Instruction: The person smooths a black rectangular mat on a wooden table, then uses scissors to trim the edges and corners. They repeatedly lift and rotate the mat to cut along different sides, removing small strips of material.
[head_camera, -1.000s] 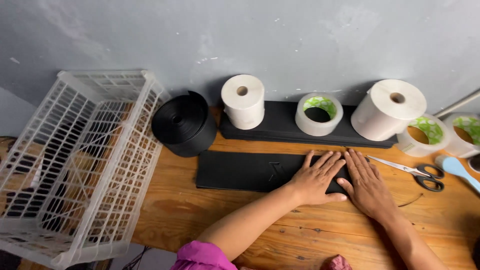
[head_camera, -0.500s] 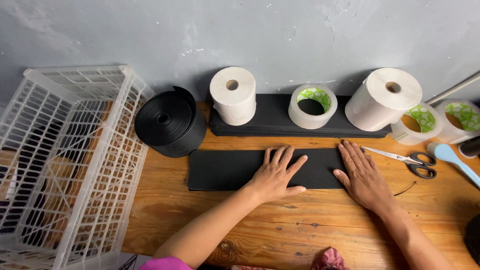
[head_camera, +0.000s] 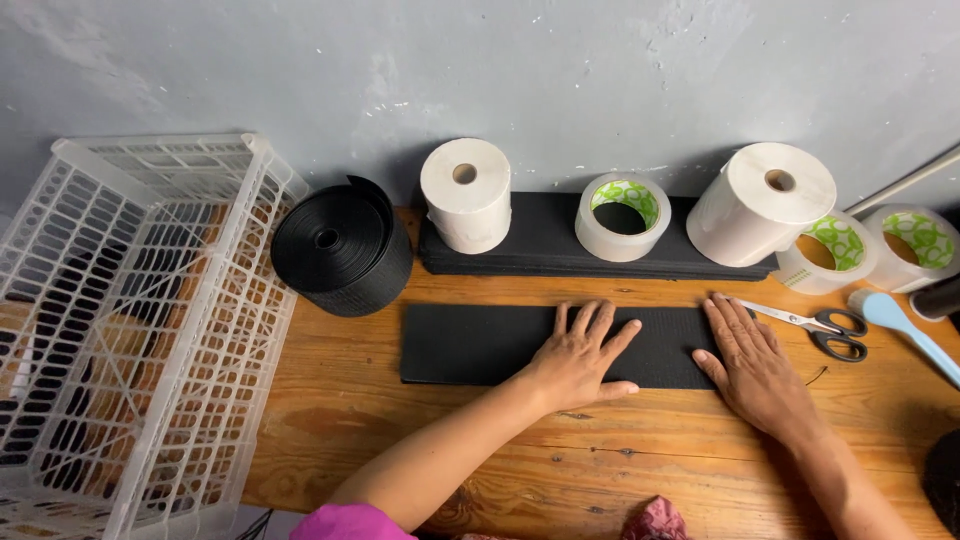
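A flat black strip of material (head_camera: 470, 343) lies lengthwise on the wooden table (head_camera: 350, 440). My left hand (head_camera: 580, 357) rests palm down on the strip's middle, fingers spread. My right hand (head_camera: 752, 372) lies flat on the strip's right end, fingers together and pointing away from me. Neither hand grips anything. Small scissors (head_camera: 818, 327) lie just right of my right hand.
A white plastic crate (head_camera: 130, 330) stands at the left. A black roll (head_camera: 340, 245) sits beside it. Along the wall, two white paper rolls (head_camera: 467, 192) and a clear tape roll (head_camera: 620, 215) stand on a black block (head_camera: 545, 245). More tape rolls (head_camera: 835, 250) and a blue handle (head_camera: 905, 330) lie right.
My left hand has slid leftward along the black strip, apart from my right hand. The view has shifted slightly; the right hand stays on the strip's right end.
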